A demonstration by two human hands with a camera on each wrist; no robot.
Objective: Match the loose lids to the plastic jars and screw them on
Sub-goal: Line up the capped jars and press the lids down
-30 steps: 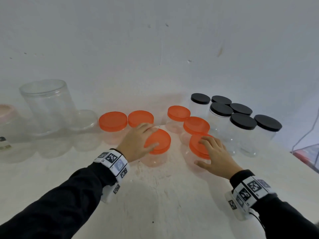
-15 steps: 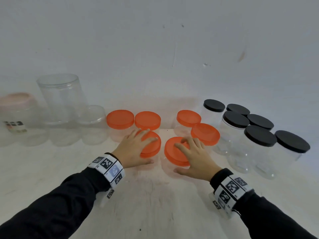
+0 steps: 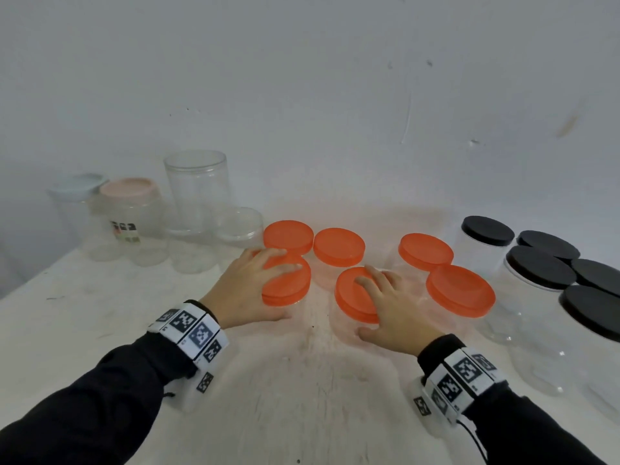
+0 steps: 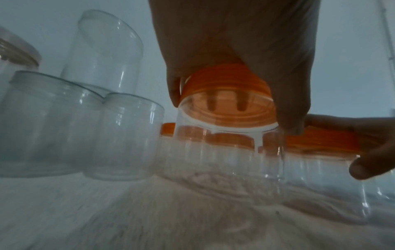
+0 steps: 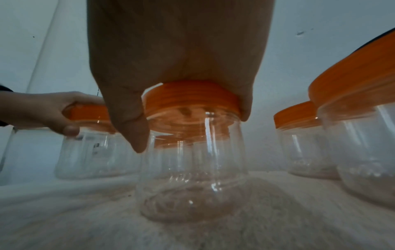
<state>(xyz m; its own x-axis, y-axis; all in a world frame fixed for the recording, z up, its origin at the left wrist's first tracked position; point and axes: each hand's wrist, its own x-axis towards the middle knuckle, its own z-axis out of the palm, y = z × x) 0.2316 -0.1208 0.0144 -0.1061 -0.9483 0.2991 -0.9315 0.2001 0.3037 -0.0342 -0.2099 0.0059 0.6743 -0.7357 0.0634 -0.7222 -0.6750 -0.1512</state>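
White worn tabletop (image 3: 302,414) carries everything; our landmark is the tall clear lidless cylinder jar (image 3: 198,189) at the back. Right of it, well apart, a cluster of clear plastic jars with black screw lids (image 3: 536,273). Between that cluster and the landmark, six clear round jars with orange lids. We cup the left hand (image 3: 248,290) over the near orange-lidded jar closest to the landmark (image 3: 288,286), fingers curled round the lid rim, thumb on the jar wall. Right hand (image 3: 392,307) cups the next orange-lidded jar to the right (image 3: 352,297) the same way, fingers curved over its rim. Beside the landmark, a short clear lidless jar (image 3: 238,226) looks uncapped. For tightening we'd judge: press down, keep lids level, twist till snug, don't tip neighbours
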